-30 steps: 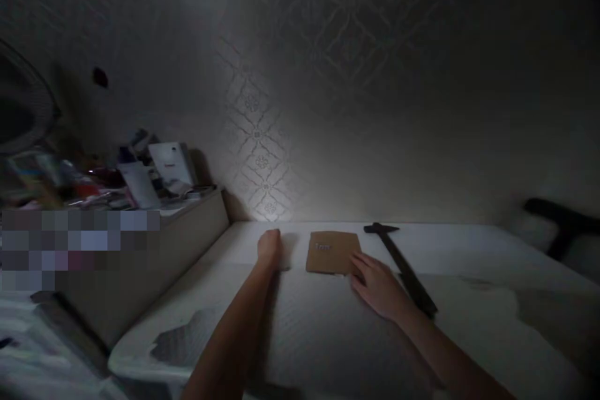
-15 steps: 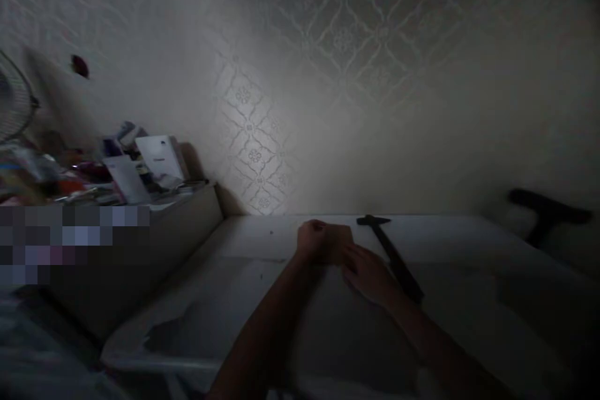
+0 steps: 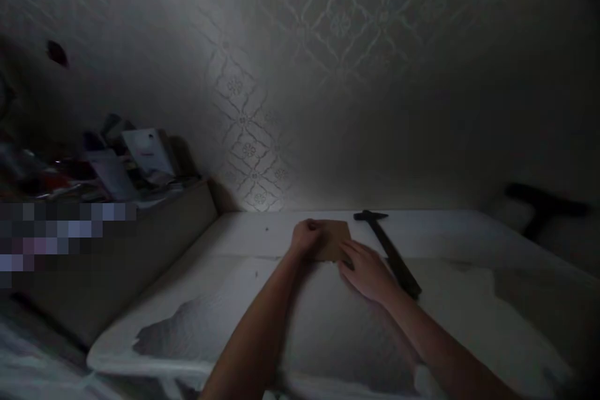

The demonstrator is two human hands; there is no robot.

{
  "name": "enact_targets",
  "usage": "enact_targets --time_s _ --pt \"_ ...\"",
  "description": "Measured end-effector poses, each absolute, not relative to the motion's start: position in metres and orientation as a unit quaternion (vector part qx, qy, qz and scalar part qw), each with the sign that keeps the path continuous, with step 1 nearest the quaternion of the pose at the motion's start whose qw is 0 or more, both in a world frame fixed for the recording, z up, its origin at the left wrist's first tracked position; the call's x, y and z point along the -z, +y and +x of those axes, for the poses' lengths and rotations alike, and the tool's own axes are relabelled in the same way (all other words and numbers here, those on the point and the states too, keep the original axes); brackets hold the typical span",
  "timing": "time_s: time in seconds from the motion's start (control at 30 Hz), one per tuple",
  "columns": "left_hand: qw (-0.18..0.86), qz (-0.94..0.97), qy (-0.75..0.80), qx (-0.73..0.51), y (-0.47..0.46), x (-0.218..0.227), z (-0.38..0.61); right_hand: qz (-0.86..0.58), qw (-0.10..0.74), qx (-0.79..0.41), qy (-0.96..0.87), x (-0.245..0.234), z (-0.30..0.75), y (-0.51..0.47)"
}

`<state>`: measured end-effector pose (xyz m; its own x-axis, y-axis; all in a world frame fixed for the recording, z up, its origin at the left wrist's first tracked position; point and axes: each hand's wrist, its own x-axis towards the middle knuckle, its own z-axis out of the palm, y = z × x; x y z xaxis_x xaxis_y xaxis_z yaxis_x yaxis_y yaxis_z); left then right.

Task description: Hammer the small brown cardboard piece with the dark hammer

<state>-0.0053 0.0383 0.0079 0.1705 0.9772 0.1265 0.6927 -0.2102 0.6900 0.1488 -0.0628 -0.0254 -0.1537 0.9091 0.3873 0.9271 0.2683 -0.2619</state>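
Dim room; patterned wallpaper [image 3: 262, 137] behind a white table [image 3: 469, 300]; cluttered shelf [image 3: 154, 200] at left.

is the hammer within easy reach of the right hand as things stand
Probably yes: the right hand rests on the brown card's near corner, and the hammer lies just to its right on the white table, nothing between them.
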Motion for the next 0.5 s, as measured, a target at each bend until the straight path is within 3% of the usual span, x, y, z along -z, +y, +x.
enact_targets --time_s 0.5 --pt "0.287 0.703 0.579 -0.296 0.05 0.0 -0.006 -0.603 0.248 0.007 -0.758 0.026 0.149 -0.061"
